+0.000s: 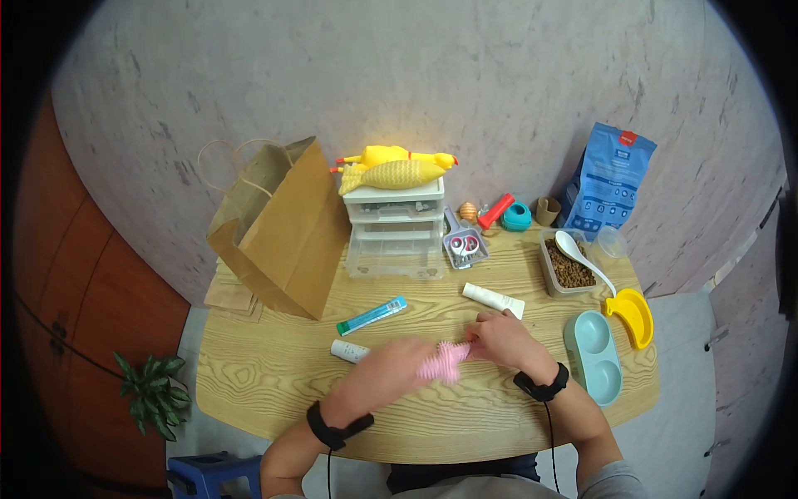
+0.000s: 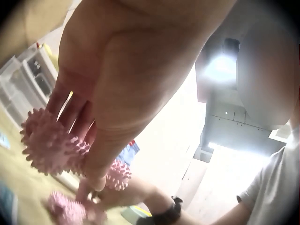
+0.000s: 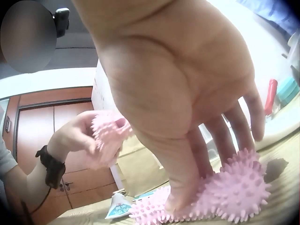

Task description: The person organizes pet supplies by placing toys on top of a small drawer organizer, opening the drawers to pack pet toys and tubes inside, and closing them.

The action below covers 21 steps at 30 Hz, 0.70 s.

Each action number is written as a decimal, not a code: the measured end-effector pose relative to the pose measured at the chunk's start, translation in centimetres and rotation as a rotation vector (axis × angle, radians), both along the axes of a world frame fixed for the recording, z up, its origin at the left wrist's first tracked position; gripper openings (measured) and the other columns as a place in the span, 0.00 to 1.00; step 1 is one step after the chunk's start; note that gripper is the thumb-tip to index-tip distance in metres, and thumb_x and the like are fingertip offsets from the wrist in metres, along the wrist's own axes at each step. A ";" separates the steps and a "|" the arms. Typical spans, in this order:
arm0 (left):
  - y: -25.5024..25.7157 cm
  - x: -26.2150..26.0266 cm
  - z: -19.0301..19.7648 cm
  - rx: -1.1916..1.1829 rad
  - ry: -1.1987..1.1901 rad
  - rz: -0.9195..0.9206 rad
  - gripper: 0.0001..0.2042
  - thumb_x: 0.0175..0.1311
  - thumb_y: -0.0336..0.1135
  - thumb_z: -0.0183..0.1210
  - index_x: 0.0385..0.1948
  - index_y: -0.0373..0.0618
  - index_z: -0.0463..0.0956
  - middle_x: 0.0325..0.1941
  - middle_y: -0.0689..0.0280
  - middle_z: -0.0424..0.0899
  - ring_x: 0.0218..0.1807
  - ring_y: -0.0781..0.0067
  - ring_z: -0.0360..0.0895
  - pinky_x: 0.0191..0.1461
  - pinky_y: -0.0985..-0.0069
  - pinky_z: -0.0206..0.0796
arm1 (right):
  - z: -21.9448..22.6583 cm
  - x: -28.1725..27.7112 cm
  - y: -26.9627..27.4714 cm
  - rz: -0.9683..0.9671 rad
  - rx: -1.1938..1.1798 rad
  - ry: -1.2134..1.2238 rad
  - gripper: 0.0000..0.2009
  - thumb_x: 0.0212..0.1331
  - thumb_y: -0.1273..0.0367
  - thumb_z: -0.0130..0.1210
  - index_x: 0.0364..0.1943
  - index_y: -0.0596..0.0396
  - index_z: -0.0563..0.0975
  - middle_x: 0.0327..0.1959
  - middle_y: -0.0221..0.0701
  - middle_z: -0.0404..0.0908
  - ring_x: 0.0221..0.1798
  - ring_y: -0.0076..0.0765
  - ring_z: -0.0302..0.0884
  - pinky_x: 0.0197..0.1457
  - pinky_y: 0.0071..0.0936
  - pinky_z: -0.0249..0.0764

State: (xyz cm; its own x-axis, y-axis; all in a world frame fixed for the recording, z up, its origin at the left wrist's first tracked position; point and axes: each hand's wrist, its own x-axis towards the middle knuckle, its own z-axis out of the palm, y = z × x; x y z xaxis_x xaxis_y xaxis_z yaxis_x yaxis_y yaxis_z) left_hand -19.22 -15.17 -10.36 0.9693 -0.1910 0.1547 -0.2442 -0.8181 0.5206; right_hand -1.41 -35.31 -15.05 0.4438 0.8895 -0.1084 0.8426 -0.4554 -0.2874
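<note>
Two pink spiky pieces are in the hands above the table. My left hand [image 1: 384, 368] [image 2: 122, 75] pinches one, a knobbly spiked piece [image 2: 51, 145] [image 3: 108, 138], between thumb and fingers, with its ends sticking out on both sides. In the right wrist view, my right hand [image 1: 503, 339] [image 3: 187, 79] grips the other spiked piece [image 3: 236, 190] [image 2: 70, 211] low over the wood, its thumb pressed on the middle. The head view shows pink spikes [image 1: 445, 363] between the two hands, where the pieces overlap and are hard to tell apart.
Near the hands lie a white tube [image 1: 494, 299], a blue-green packet [image 1: 371, 316] and another white tube [image 1: 349, 351]. A paper bag [image 1: 291, 233] and drawers [image 1: 396, 237] stand behind. On the right are a kibble box [image 1: 568, 270], a double bowl [image 1: 593, 358] and a yellow dish [image 1: 633, 318].
</note>
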 end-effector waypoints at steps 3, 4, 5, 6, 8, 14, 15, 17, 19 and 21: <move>2.2 2.8 4.4 0.084 -0.134 0.203 0.19 0.56 0.36 0.69 0.48 0.39 0.78 0.48 0.55 0.82 0.53 0.51 0.78 0.56 0.61 0.71 | -0.1 0.3 0.5 -0.029 -0.038 0.038 0.13 0.50 0.58 0.71 0.37 0.45 0.84 0.40 0.29 0.82 0.51 0.40 0.81 0.58 0.41 0.69; 3.1 4.2 5.1 0.106 -0.199 0.239 0.18 0.56 0.36 0.69 0.47 0.39 0.78 0.47 0.55 0.82 0.52 0.50 0.78 0.56 0.61 0.71 | 0.0 0.5 0.6 -0.030 -0.064 0.046 0.14 0.49 0.58 0.70 0.38 0.45 0.84 0.40 0.29 0.83 0.52 0.39 0.80 0.58 0.39 0.70; 4.2 5.9 5.4 0.185 -0.278 0.262 0.17 0.55 0.35 0.69 0.45 0.39 0.78 0.44 0.55 0.81 0.50 0.51 0.78 0.55 0.61 0.71 | 0.2 0.8 0.7 -0.035 -0.052 0.044 0.14 0.49 0.58 0.70 0.38 0.45 0.84 0.40 0.29 0.83 0.52 0.39 0.80 0.58 0.39 0.70; 5.2 7.7 5.5 0.264 -0.355 0.285 0.16 0.54 0.35 0.69 0.43 0.39 0.78 0.42 0.56 0.81 0.49 0.51 0.78 0.54 0.61 0.71 | 0.4 0.9 0.8 -0.026 -0.069 0.072 0.14 0.49 0.58 0.71 0.38 0.45 0.84 0.40 0.29 0.83 0.53 0.39 0.80 0.58 0.39 0.70; 7.2 11.5 5.1 0.461 -0.410 0.251 0.14 0.54 0.34 0.68 0.40 0.40 0.79 0.39 0.57 0.79 0.47 0.53 0.77 0.53 0.62 0.71 | 0.6 0.8 0.7 -0.022 -0.079 0.110 0.14 0.48 0.58 0.71 0.38 0.45 0.84 0.40 0.29 0.83 0.53 0.39 0.80 0.58 0.39 0.70; 9.5 18.5 1.0 0.914 -0.375 0.191 0.03 0.54 0.30 0.62 0.26 0.43 0.81 0.33 0.60 0.80 0.42 0.60 0.81 0.47 0.64 0.75 | -0.5 0.8 0.5 -0.008 -0.037 0.083 0.17 0.47 0.56 0.72 0.39 0.46 0.84 0.43 0.29 0.83 0.55 0.41 0.79 0.58 0.40 0.70; 9.5 19.0 0.5 0.986 -0.313 0.195 0.02 0.54 0.30 0.62 0.25 0.43 0.80 0.35 0.60 0.81 0.41 0.60 0.83 0.44 0.65 0.77 | -0.9 0.5 0.5 -0.006 -0.034 0.031 0.17 0.47 0.56 0.72 0.39 0.48 0.85 0.44 0.32 0.83 0.55 0.43 0.80 0.60 0.42 0.70; 9.1 19.4 0.7 1.059 -0.231 0.199 0.02 0.53 0.28 0.62 0.25 0.42 0.79 0.39 0.58 0.84 0.37 0.61 0.87 0.37 0.69 0.80 | -1.0 0.4 0.7 -0.012 -0.022 -0.024 0.18 0.48 0.56 0.72 0.39 0.50 0.86 0.45 0.34 0.84 0.56 0.44 0.80 0.62 0.44 0.69; 8.7 19.4 0.6 1.049 -0.253 0.184 0.03 0.53 0.28 0.62 0.28 0.41 0.79 0.39 0.58 0.84 0.35 0.61 0.87 0.35 0.69 0.80 | -0.9 0.2 0.6 0.013 -0.030 -0.036 0.19 0.49 0.57 0.71 0.40 0.53 0.85 0.45 0.36 0.84 0.56 0.45 0.80 0.61 0.44 0.69; 8.4 19.4 0.5 1.034 -0.273 0.177 0.05 0.53 0.27 0.62 0.31 0.41 0.79 0.39 0.58 0.84 0.33 0.62 0.87 0.34 0.69 0.80 | -0.7 0.4 0.5 0.019 -0.028 -0.025 0.18 0.49 0.57 0.71 0.40 0.53 0.85 0.45 0.36 0.84 0.56 0.45 0.80 0.61 0.43 0.69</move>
